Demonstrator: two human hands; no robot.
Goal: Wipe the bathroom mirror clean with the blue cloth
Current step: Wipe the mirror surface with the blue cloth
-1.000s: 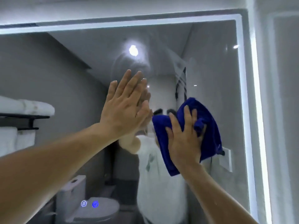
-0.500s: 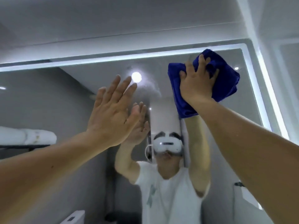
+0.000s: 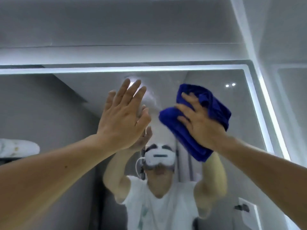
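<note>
Two hands are up at the bathroom mirror (image 3: 49, 113), both high on the glass near its top edge, under the lit white strip (image 3: 116, 70) that frames it. Writing and brands: the only printed thing I can find is a faint greenish mark on the reflected white shirt (image 3: 159, 209), too blurred to read; the white headset (image 3: 159, 156) seen in the reflection shows no lettering I can make out. Left hand (image 3: 123, 117): fingers straight and close together, palm toward the glass and, as far as I can tell, laid flat on it, its reflection meeting it at the thumb side. It holds nothing. A ceiling lamp's glare (image 3: 137, 87) shows between and just behind those fingertips. Right hand (image 3: 199, 123): fingers spread and bent into the folds of the blue cloth (image 3: 216, 107), gripping it in a bunch and pressing it against the mirror. The cloth sits to the right of the left hand, apart from it, in the upper right part of the glass; a thick fold pokes out above the knuckles and a longer tail hangs below the wrist. Two small light spots (image 3: 230, 85) are reflected just right of the cloth. Far left, a rolled white towel (image 3: 18, 146) shows in the reflection; low right, a white wall plate (image 3: 245, 208).
</note>
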